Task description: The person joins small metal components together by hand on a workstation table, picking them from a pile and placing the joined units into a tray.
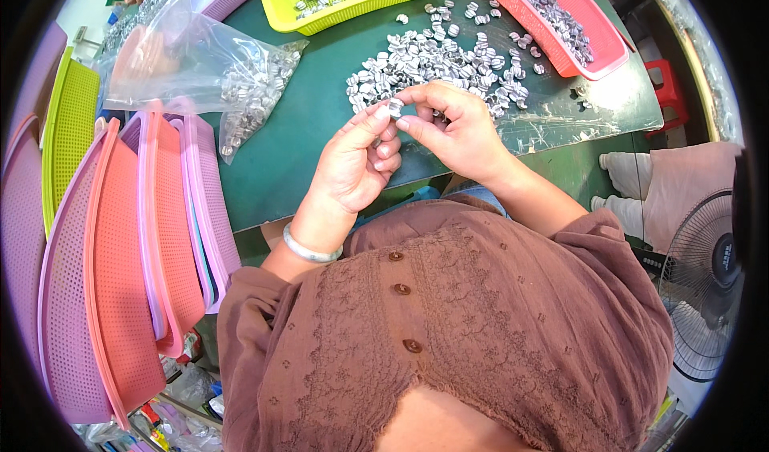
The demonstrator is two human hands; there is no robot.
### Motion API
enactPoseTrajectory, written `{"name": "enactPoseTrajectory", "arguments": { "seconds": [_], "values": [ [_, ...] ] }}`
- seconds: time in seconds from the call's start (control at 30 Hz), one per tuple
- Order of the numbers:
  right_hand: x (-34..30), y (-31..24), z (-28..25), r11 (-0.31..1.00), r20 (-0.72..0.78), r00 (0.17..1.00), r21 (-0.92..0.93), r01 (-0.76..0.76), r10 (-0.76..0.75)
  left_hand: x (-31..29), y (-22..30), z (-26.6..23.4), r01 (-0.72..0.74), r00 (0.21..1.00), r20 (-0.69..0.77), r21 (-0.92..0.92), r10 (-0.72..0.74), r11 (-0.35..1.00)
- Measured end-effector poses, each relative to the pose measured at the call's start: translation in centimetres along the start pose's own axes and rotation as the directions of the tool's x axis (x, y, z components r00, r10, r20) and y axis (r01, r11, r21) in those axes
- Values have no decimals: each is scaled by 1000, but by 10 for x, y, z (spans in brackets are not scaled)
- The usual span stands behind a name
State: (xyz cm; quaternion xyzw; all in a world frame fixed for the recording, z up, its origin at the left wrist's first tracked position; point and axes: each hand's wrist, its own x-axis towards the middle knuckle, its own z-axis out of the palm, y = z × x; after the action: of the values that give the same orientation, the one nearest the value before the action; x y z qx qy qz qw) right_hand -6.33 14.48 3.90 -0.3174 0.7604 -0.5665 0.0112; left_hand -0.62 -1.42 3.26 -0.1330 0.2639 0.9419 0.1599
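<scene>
Between the fingertips of both hands is a small silvery metal piece (395, 108), too small to make out in detail. My left hand (358, 151) pinches it from the left, its other fingers curled in. From the right, my right hand (452, 127) closes thumb and forefinger on the same piece. Just beyond my hands a loose pile of similar curved metal pieces (416, 63) spreads over the green table (272, 183). My right hand hides part of the pile's near side.
A yellow-green basket (320, 26) and a pink basket (589, 69), both holding metal pieces, stand at the far side. A clear plastic bag (256, 91) of pieces lies left. Stacked purple and coral baskets (120, 276) crowd the left; a fan (705, 252) stands right.
</scene>
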Motion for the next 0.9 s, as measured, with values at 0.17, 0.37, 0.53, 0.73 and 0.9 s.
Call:
{"name": "enactPoseTrajectory", "arguments": {
  "seconds": [0.17,0.37,0.53,0.73,0.9],
  "values": [
    [-2,2,1,998,-13,998,-16,65,-66,0,-4,-6,6,1000,-24,5,-6,1000],
    [0,0,-2,991,22,991,20,134,-135,-1,-5,-2,13,1000,-9,28,-12,1000],
    [-3,-4,2,992,7,992,23,125,-125,-1,-6,-3,-24,1000,8,80,23,997],
    [-3,-6,2,990,17,990,-13,143,-143,0,-8,-5,-3,1000,-6,85,3,996],
    [-6,-4,4,993,-5,993,5,119,-119,1,-11,-6,-22,1000,11,100,20,995]
  ]
}}
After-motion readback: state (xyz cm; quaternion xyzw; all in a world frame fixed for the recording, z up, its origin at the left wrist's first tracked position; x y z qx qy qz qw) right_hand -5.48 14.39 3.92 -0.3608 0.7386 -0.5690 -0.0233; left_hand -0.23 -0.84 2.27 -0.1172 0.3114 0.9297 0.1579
